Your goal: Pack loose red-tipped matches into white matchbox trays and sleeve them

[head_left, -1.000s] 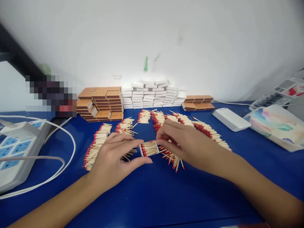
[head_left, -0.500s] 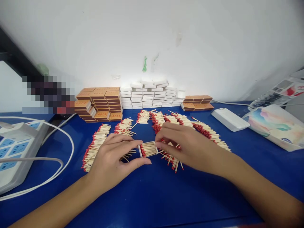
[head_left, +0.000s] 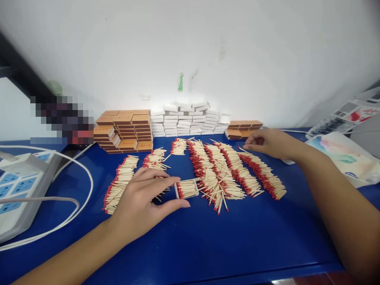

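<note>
The left hand (head_left: 142,202) is closest, and it pinches the little white tray (head_left: 186,188) between thumb and first finger. The tray is full of matches and lies flat on the blue table (head_left: 208,245), just past the fingertips. It has no cover, so I think a bump or a tilt could spill the sticks out. The loose matches (head_left: 225,170) lie in rows right beside the tray, and a sliding wrist could mix them up. More match piles (head_left: 118,184) lie partly under this hand. Farther off, the right hand (head_left: 268,143) has loose fingers and holds nothing that I can see. It is just beside a short stack of brown boxes (head_left: 245,126), and a clumsy poke could knock that stack over. Left of the left hand sit a power strip (head_left: 20,186) and a white cable (head_left: 86,186). At the back stand white boxes (head_left: 184,118) and a bigger brown pile (head_left: 124,130), against a plain white wall (head_left: 208,47).
</note>
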`<action>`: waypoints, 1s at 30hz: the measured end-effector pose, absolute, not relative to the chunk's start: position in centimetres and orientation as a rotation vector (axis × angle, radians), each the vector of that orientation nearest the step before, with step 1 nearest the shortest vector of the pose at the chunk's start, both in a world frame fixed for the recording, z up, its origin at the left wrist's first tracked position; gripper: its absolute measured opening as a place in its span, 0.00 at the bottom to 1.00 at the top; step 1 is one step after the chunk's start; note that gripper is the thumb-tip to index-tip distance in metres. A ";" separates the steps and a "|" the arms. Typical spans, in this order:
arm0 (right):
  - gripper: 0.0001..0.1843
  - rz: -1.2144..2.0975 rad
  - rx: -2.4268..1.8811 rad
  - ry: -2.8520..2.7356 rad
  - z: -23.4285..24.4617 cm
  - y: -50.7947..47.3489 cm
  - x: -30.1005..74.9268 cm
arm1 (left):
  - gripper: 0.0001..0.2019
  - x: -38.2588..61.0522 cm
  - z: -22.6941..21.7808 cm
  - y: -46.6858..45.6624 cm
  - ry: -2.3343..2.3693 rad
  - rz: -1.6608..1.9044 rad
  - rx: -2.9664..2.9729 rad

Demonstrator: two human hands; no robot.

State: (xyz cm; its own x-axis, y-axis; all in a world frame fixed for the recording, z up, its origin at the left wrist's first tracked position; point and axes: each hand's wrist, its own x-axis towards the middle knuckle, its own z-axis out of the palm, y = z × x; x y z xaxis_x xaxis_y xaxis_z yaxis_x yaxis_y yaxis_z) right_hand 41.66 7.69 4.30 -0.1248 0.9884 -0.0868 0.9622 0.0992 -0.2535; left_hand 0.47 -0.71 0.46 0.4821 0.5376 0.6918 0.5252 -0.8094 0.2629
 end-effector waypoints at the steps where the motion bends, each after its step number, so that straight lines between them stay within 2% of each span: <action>1: 0.13 0.431 -2.017 -2.262 4.1 7.8 41.7 | 0.20 0.5 0.5 -0.7 0.966 1.267 2.693; 4: 0.11 0.486 -2.052 -2.291 3.5 8.2 41.5 | 0.19 0.5 0.6 -0.7 0.964 1.270 2.688; 11: 0.12 0.372 -2.042 -2.293 2.7 8.5 41.2 | 0.20 0.3 0.5 -0.6 0.966 1.264 2.691; 18: 0.20 0.319 -1.680 -2.276 4.7 6.1 37.4 | 0.20 0.3 0.5 -0.5 0.975 1.280 2.683; 24: 0.13 0.444 -1.187 -2.410 5.3 1.4 28.9 | 0.20 0.5 0.4 -0.5 1.009 1.276 2.668; 30: 0.08 0.518 -1.053 -2.488 4.7 -0.8 26.1 | 0.21 0.6 0.4 -0.6 0.981 1.288 2.683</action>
State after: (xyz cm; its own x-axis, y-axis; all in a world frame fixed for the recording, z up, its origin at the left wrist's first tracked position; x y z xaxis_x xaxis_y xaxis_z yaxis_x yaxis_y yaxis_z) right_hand 26.08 -0.76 4.68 -0.6427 0.7380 0.2055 0.5946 0.6497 -0.4737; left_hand 0.63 -0.55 0.40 0.4662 0.5390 0.7015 0.5327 -0.8041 0.2638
